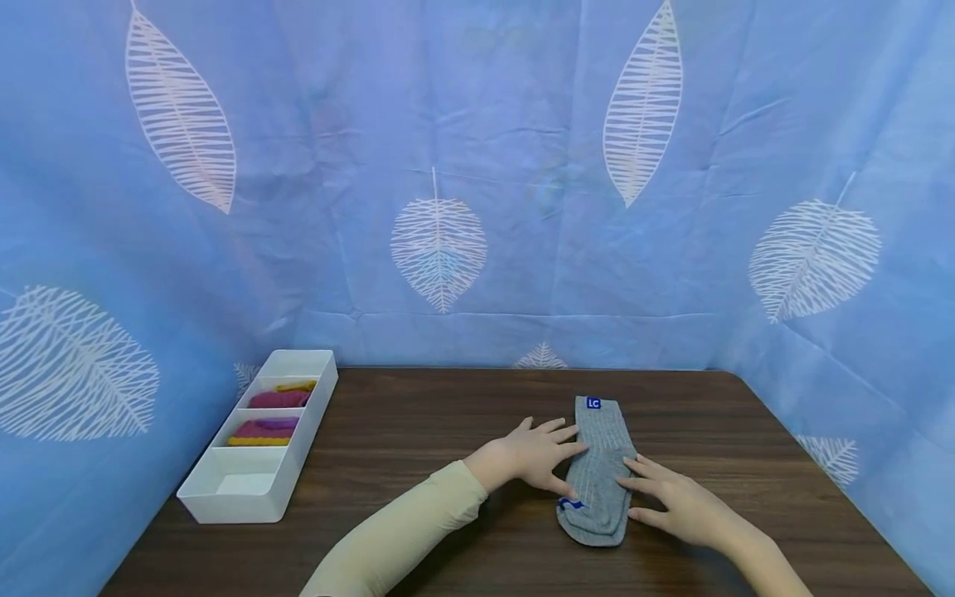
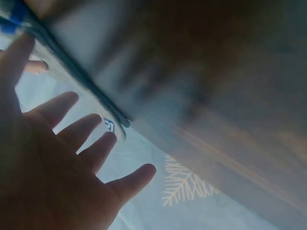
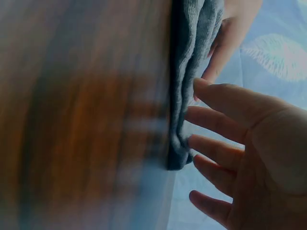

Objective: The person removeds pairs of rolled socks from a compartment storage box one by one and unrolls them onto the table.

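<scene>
A pair of grey ribbed socks (image 1: 600, 452) lies flat on the table, one layered over the other, with a blue tag at the cuff end and the toe end nearer me. Along its left edge my left hand (image 1: 533, 454) reaches over, fingers spread and straight, the tips at the sock. My right hand (image 1: 675, 502) is at the right edge with fingers extended and lightly bent, fingertips at the fabric. In the right wrist view the layered grey socks (image 3: 184, 86) appear edge-on beside the fingertips. Neither hand pinches the fabric.
On the left of the dark wood table (image 1: 418, 414) stands a white divided box (image 1: 279, 489). Folded maroon and yellow socks (image 1: 264, 429) fill its middle compartment, and more folded socks (image 1: 279, 400) lie in the one behind. A blue leaf-patterned curtain (image 1: 522, 265) hangs behind the table.
</scene>
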Motion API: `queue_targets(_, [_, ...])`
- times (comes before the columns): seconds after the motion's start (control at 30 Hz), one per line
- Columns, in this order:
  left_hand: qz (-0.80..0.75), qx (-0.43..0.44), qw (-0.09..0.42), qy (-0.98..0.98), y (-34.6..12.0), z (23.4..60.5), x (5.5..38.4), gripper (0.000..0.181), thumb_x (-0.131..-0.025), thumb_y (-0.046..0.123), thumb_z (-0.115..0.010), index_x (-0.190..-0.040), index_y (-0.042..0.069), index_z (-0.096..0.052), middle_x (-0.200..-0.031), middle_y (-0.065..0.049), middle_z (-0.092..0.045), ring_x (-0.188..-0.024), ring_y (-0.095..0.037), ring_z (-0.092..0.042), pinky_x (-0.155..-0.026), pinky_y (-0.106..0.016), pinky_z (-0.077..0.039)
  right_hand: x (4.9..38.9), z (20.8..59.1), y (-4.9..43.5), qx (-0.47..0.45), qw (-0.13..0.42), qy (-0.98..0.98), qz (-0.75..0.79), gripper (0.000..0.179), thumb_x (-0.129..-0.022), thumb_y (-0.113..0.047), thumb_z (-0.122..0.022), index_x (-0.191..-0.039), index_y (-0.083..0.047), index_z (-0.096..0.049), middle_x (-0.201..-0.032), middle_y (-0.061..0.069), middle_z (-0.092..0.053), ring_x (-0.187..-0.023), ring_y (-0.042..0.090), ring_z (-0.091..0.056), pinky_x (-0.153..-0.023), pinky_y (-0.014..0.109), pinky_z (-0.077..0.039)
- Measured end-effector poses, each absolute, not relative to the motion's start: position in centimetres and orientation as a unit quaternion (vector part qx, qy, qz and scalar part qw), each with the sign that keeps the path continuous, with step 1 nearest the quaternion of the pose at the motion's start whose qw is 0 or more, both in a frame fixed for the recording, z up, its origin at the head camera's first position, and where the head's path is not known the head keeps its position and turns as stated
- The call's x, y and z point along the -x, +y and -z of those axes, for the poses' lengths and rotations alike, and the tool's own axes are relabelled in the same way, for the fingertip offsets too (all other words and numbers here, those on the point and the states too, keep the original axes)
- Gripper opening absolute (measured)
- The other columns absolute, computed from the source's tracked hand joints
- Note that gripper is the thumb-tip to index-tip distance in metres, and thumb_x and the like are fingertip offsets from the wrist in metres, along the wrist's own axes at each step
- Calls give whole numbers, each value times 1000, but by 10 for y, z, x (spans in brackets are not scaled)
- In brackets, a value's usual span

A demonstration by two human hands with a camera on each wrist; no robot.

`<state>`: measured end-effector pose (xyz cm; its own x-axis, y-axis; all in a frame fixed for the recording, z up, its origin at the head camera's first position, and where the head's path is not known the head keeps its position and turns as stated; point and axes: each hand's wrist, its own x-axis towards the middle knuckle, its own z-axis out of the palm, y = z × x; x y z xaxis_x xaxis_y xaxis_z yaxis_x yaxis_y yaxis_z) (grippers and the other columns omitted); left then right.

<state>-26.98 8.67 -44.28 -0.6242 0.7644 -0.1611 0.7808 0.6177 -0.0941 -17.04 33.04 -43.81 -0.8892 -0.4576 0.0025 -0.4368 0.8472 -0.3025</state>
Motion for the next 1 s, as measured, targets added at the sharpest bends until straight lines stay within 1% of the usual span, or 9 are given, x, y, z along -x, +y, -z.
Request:
queue_targets(0.2, [85, -406, 79, 907, 97, 441, 273, 89, -77, 84, -48, -151, 49, -15, -164, 15, -10, -153, -12, -8, -120, -52, -22, 174, 442, 337, 218, 62, 954, 194, 56, -92, -47, -60, -130, -6, -62, -147, 28, -43, -134, 57, -33, -95, 71, -38])
queue_targets(0.33, [84, -384, 96, 915, 113, 442, 276, 89, -74, 85, -49, -150, 53, -15, -163, 18, -12, -153, -9, -7, -121, -51, -20, 174, 442, 344, 195, 61, 959, 195, 55, -91, -46, -61, -128, -5, -63, -145, 28, -46, -134, 56, -34, -96, 71, -37])
queue_targets(0.5, [105, -360, 90, 923, 136, 440, 277, 90, -73, 88, -48, -149, 54, -14, -161, 20, -15, -153, -9, -9, -120, -51, -22, 173, 441, 355, 178, 56, 964, 187, 53, -91, -45, -62, -125, -5, -64, -142, 28, -49, -133, 56, -35, -95, 70, -39])
queue_targets(0.77, [143, -331, 85, 929, 169, 435, 278, 89, -71, 90, -44, -148, 57, -13, -160, 24, -15, -152, -7, -11, -119, -48, -26, 169, 441, 374, 163, 54, 970, 171, 55, -90, -40, -65, -126, 1, -62, -136, 30, -53, -128, 58, -39, -92, 67, -43])
queue_targets(0.9, [138, -326, 84, 931, 182, 435, 278, 89, -72, 90, -44, -148, 57, -12, -160, 24, -15, -152, -7, -10, -119, -48, -26, 166, 440, 382, 151, 49, 974, 161, 56, -89, -40, -67, -126, 2, -62, -135, 31, -53, -127, 58, -40, -91, 66, -44])
queue_targets(1.0, [130, -324, 81, 933, 192, 435, 277, 89, -71, 90, -44, -148, 57, -13, -159, 25, -17, -152, -7, -10, -118, -48, -27, 164, 439, 389, 130, 59, 977, 157, 56, -89, -40, -66, -127, 1, -61, -136, 34, -50, -124, 58, -43, -88, 66, -45])
